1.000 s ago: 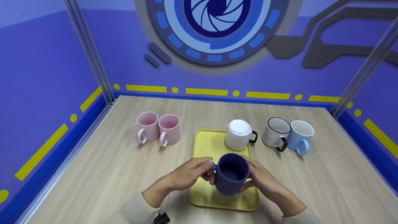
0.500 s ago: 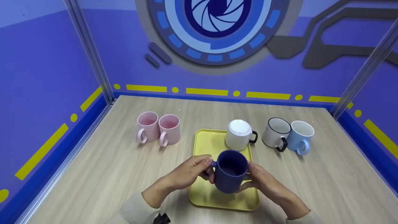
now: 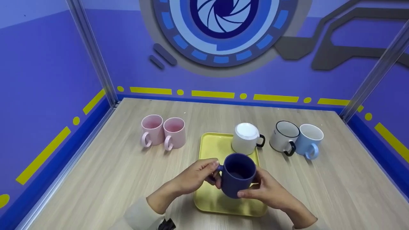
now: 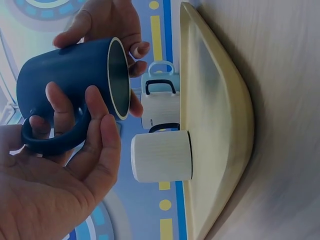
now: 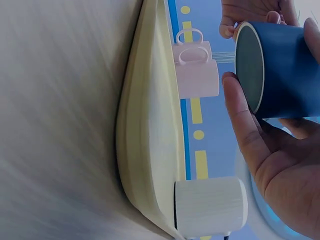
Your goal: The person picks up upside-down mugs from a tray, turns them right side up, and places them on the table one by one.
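A dark blue mug (image 3: 237,183) is held mouth up above the yellow tray (image 3: 207,203). My left hand (image 3: 195,176) grips its handle (image 4: 60,142), with the thumb on top. My right hand (image 3: 271,190) holds the mug's body from the right, its thumb low on the front side and the other fingers behind. In the left wrist view the mug's underside shows a pale rim facing the tray. A white mug with a black handle (image 3: 244,142) stands upside down at the tray's far right, its base upward.
Two pink mugs (image 3: 174,135) stand side by side left of the tray. To its right are a white mug with a black rim (image 3: 281,140) and a light blue mug (image 3: 305,147), close together. Blue-purple panels (image 3: 134,64) wall the wooden table (image 3: 127,185).
The dark blue mug has risen slightly, moving a little away from me. My right hand has shifted its hold, and its thumb now lies low on the mug's front. The other mugs stay put.
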### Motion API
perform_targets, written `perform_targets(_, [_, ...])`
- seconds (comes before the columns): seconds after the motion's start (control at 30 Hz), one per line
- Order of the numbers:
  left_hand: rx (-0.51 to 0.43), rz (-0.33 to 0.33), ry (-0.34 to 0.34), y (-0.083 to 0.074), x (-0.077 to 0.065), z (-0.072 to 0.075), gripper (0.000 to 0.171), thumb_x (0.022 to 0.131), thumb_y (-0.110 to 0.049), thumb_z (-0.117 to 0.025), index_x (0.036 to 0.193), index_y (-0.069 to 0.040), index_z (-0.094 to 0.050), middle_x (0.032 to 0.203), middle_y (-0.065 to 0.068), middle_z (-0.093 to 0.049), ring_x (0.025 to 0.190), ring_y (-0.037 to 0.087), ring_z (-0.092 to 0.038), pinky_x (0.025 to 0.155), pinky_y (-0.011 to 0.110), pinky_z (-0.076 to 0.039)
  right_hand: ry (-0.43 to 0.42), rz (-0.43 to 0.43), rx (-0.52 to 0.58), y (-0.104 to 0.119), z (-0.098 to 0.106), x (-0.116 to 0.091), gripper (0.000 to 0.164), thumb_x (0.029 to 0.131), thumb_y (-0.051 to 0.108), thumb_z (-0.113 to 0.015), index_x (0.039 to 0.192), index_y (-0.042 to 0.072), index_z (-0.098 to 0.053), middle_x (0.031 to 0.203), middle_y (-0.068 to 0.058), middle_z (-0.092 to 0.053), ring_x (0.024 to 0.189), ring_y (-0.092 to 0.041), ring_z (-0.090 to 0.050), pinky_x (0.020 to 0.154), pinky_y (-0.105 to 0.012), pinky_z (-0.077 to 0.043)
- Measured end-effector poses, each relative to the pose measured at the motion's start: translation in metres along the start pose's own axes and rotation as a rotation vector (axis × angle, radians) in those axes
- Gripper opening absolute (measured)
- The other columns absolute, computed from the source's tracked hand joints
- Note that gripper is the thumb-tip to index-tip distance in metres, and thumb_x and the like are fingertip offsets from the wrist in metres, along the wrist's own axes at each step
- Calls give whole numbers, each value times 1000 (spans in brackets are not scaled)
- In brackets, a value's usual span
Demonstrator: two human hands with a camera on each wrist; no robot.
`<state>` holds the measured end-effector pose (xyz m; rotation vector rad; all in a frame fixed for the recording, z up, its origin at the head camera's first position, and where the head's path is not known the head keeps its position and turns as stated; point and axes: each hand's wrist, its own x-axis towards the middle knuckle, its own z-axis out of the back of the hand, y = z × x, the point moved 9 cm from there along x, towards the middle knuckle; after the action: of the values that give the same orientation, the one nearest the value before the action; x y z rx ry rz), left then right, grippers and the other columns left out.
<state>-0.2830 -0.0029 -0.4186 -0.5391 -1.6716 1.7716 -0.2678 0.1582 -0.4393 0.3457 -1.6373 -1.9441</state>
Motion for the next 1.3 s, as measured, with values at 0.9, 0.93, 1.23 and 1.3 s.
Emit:
perform_targets(0.9, [20,-9,13,2,-2,0,42,113,-28,-41,97,7,-56,76,1,-67,78,14,-69,82,28,-59,22,-2,-80,-3,-1,-5,73,87,5,-82,150,5,-45,136,-23,-60,114,-17,-67,90,-36,-60])
perform_targets(0.93, [26,-11,8,2,-2,1,42,113,-29,-41,97,7,-56,76,1,-68,78,15,-70,82,28,-59,25,-12,-83,-3,0,-6,75,87,5,-82,151,5,-43,135,-24,-60,113,-17,-68,88,-38,-61])
perform_targets(1.23, [84,-28,-16,-2,-7,9,40,113,-28,-40,95,4,-57,77,6,-70,80,13,-70,82,30,-58,-8,-115,-209,-13,18,-16,69,85,16,-85,144,12,-51,131,-18,-60,95,-24,-67,75,-35,-61])
perform_targets(1.3, [87,-25,-16,-3,-8,10,41,113,-29,-40,95,4,-57,78,7,-70,81,12,-70,82,29,-58,-25,-117,-269,-15,24,-20,60,86,18,-85,137,12,-55,125,-18,-62,91,-21,-65,72,-30,-58])
